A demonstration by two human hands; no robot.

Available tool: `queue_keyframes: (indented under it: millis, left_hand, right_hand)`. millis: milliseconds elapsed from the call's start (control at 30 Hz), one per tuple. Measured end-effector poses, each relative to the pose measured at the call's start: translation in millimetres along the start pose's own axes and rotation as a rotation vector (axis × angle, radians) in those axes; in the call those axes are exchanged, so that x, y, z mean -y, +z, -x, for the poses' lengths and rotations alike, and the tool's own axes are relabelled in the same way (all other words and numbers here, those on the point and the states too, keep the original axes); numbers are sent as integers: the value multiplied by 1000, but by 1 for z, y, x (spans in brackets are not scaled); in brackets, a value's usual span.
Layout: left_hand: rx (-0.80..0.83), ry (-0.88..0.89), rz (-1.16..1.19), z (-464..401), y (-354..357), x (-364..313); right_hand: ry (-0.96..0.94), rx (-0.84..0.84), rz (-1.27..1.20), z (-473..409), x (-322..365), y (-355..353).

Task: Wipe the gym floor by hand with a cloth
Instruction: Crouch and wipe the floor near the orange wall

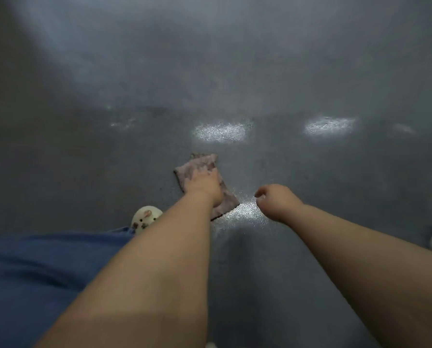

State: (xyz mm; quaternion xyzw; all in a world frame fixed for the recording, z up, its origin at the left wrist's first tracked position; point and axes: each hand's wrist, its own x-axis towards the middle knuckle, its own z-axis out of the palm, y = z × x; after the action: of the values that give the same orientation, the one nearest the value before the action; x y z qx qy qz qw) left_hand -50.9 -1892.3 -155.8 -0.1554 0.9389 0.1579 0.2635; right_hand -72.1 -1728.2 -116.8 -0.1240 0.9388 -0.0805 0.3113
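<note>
On the grey gym floor, the left hand presses flat-fingered on the pinkish cloth lying just at its 12 o'clock, while at 3 o'clock the right hand hovers loosely curled, holding nothing.

Bare forearms, blue trousers, cream clog with charms.

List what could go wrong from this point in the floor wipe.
1. The floor shines as if wet near the cloth; a shoe close by could slip.
2. Only the left hand presses the cloth, near its middle, so the free edges may fold or bunch.
3. The right hand hangs loosely curled off the floor, giving no support if balance tips forward.
</note>
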Motion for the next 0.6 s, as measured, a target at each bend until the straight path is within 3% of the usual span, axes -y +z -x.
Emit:
queue_keyframes:
  millis: [167, 433, 600]
  left_hand:
    - [-176, -6, 55, 29, -28, -3]
    - [-183, 0, 21, 33, -33, -17]
    - [-105, -61, 13, 25, -14, -21]
  right_hand:
    - [-1, -78, -57, 26, 6, -6]
    - [-14, -30, -89, 5, -4, 2]
    - [-28, -7, -118, -16, -13, 16]
